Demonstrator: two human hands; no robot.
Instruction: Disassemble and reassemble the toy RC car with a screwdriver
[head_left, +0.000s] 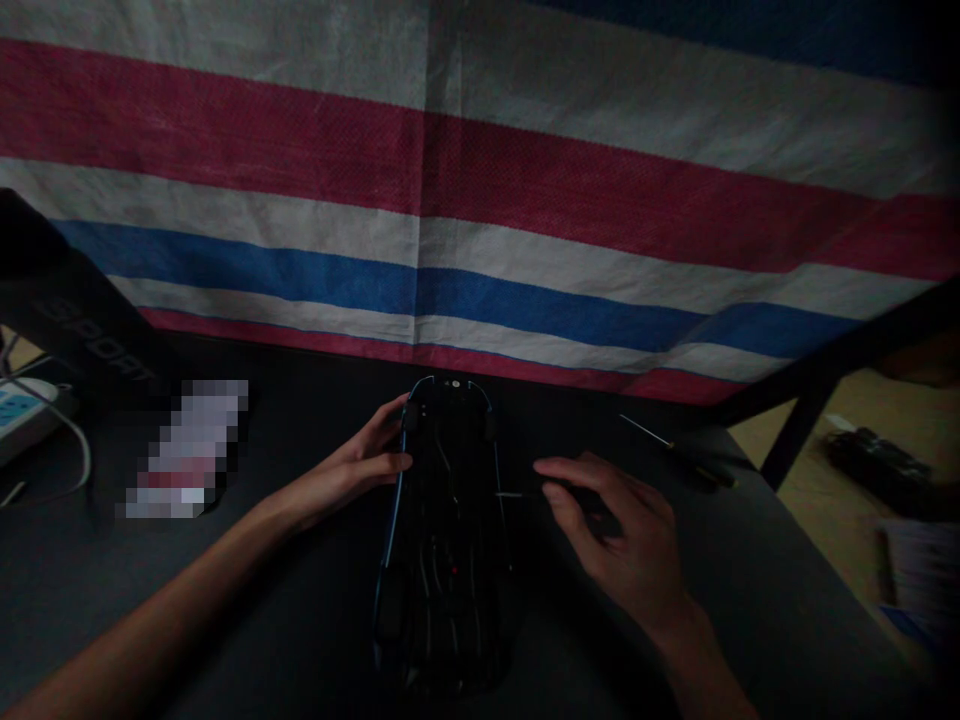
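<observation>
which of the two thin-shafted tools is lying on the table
The far-right tool, with no hand on it. The other tool is in the right hand, its shaft pointing at the upturned toy car.

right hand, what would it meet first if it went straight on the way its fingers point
The upturned toy car, on the side facing the right hand. The thin metal tool in that hand would lead; its tip may be touching the car, though depth is unclear.
</observation>
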